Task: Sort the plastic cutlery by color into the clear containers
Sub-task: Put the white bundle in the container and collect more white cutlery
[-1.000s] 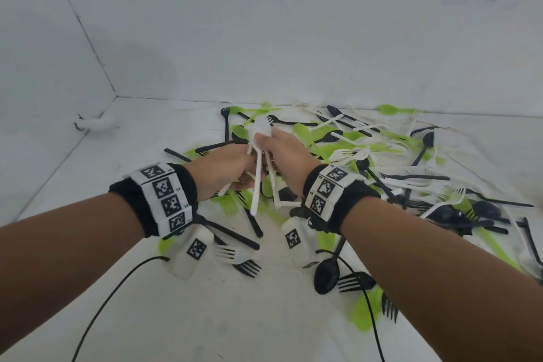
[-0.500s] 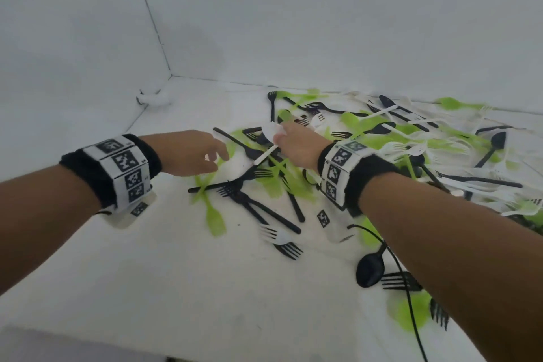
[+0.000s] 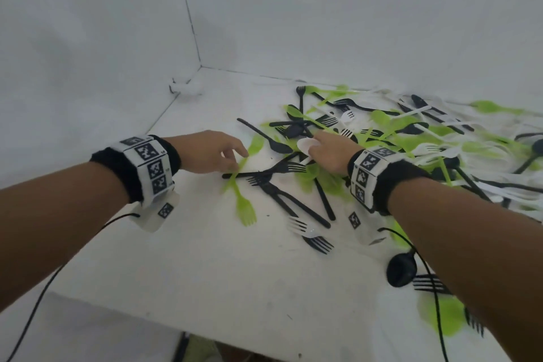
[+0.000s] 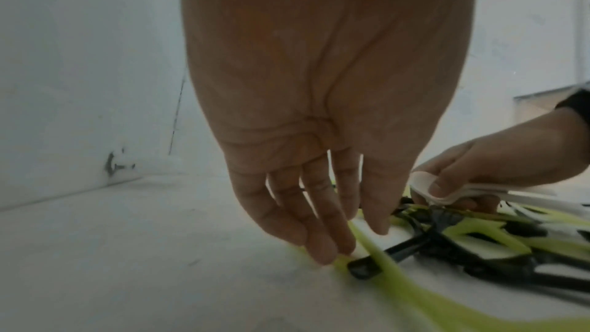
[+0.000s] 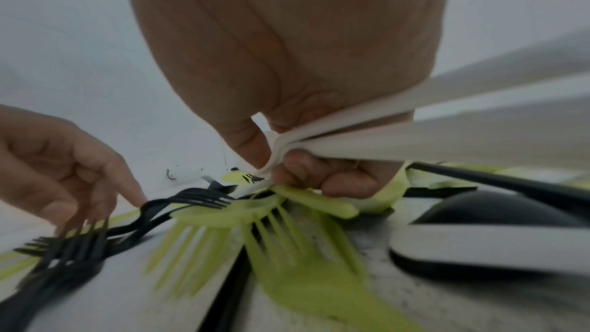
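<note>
Green, black and white plastic cutlery lies in a heap (image 3: 382, 132) on the white table (image 3: 176, 258). My right hand (image 3: 311, 150) grips a small bundle of white cutlery (image 3: 305, 145), its handles running back past the wrist (image 5: 447, 100); thumb and curled fingers (image 5: 335, 176) clamp it just above green forks (image 5: 271, 226). My left hand (image 3: 235, 160) reaches down with relaxed fingers, and the fingertips (image 4: 322, 254) touch the handle of a green spoon (image 3: 255, 146) that crosses a black fork (image 3: 282, 169). A green fork (image 3: 245, 210) lies just in front. No containers are in view.
White walls meet in a corner at the back left, where a small white object (image 3: 185, 87) sits. The table's front edge (image 3: 147, 319) is close to me. A black spoon (image 3: 398, 269) and black fork (image 3: 429, 283) lie under my right forearm. Black cables hang from both wrists.
My left hand has let go of the white bundle, moved left and dropped its fingertips onto the green spoon handle. The right hand keeps the white cutlery, low over the pile.
</note>
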Demonstrator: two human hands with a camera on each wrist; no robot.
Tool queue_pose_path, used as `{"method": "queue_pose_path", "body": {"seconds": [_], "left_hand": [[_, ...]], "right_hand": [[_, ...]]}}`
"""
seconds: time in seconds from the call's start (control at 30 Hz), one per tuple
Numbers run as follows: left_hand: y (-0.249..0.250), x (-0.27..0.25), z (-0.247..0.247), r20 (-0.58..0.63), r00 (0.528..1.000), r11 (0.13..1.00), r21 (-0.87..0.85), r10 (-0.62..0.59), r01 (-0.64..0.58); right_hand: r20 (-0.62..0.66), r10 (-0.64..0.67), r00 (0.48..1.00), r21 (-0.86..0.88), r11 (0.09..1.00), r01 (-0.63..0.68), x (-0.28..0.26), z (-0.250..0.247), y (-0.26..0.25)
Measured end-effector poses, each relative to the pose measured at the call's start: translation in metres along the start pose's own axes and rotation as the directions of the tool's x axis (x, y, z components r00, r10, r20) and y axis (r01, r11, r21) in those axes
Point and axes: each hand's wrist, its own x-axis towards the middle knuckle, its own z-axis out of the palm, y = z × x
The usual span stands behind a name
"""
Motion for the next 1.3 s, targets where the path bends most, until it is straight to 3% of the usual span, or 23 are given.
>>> {"method": "queue_pose_path", "body": {"seconds": [0.2, 0.37, 0.57, 0.63, 0.73, 0.83, 0.97, 1.1, 1.13, 1.2, 1.27, 1.3], "left_hand": [[0.016, 0.011, 0.011, 0.006, 0.994, 0.994, 0.007, 0.110, -0.110], [0.053, 0.035, 0.016, -0.229, 0.929, 0.953, 0.147, 0.292, -0.263], [0.108, 0.086, 0.035, 0.070, 0.927, 0.849, 0.379, 0.369, -0.367], [0.113, 0.096, 0.037, 0.042, 0.908, 0.796, 0.465, 0.417, -0.387], [0.113, 0.101, 0.024, -0.118, 0.861, 0.803, 0.441, 0.495, -0.401], [0.114, 0.101, 0.013, -0.131, 0.866, 0.790, 0.493, 0.482, -0.365], [0.148, 0.107, 0.019, -0.169, 0.842, 0.820, 0.389, 0.512, -0.421], [0.195, 0.112, 0.039, 0.014, 0.835, 0.740, 0.455, 0.549, -0.495], [0.199, 0.112, 0.041, 0.005, 0.831, 0.745, 0.441, 0.556, -0.501], [0.196, 0.114, 0.034, -0.135, 0.822, 0.803, 0.348, 0.554, -0.484], [0.181, 0.114, 0.017, -0.256, 0.851, 0.885, 0.211, 0.459, -0.414], [0.170, 0.113, 0.008, -0.258, 0.878, 0.914, 0.160, 0.402, -0.372]], "right_hand": [[-0.141, 0.050, 0.989, 0.101, 0.994, -0.036, -0.002, -0.005, -0.005], [-0.271, 0.190, 0.944, 0.254, 0.960, -0.120, -0.008, -0.026, 0.014], [-0.272, 0.353, 0.895, 0.350, 0.903, -0.250, -0.020, -0.042, 0.055], [-0.267, 0.382, 0.885, 0.380, 0.885, -0.267, -0.025, -0.047, 0.065], [-0.278, 0.406, 0.871, 0.454, 0.854, -0.253, -0.032, -0.056, 0.082], [-0.299, 0.454, 0.839, 0.510, 0.819, -0.262, -0.043, -0.069, 0.100], [-0.286, 0.490, 0.824, 0.494, 0.812, -0.311, -0.065, -0.082, 0.122], [-0.273, 0.514, 0.813, 0.511, 0.794, -0.331, -0.082, -0.079, 0.141], [-0.270, 0.508, 0.818, 0.512, 0.795, -0.325, -0.085, -0.076, 0.144], [-0.231, 0.478, 0.848, 0.482, 0.813, -0.327, -0.087, -0.067, 0.142], [-0.192, 0.434, 0.880, 0.433, 0.842, -0.321, -0.084, -0.055, 0.135], [-0.173, 0.421, 0.891, 0.410, 0.853, -0.323, -0.082, -0.050, 0.131]]}}
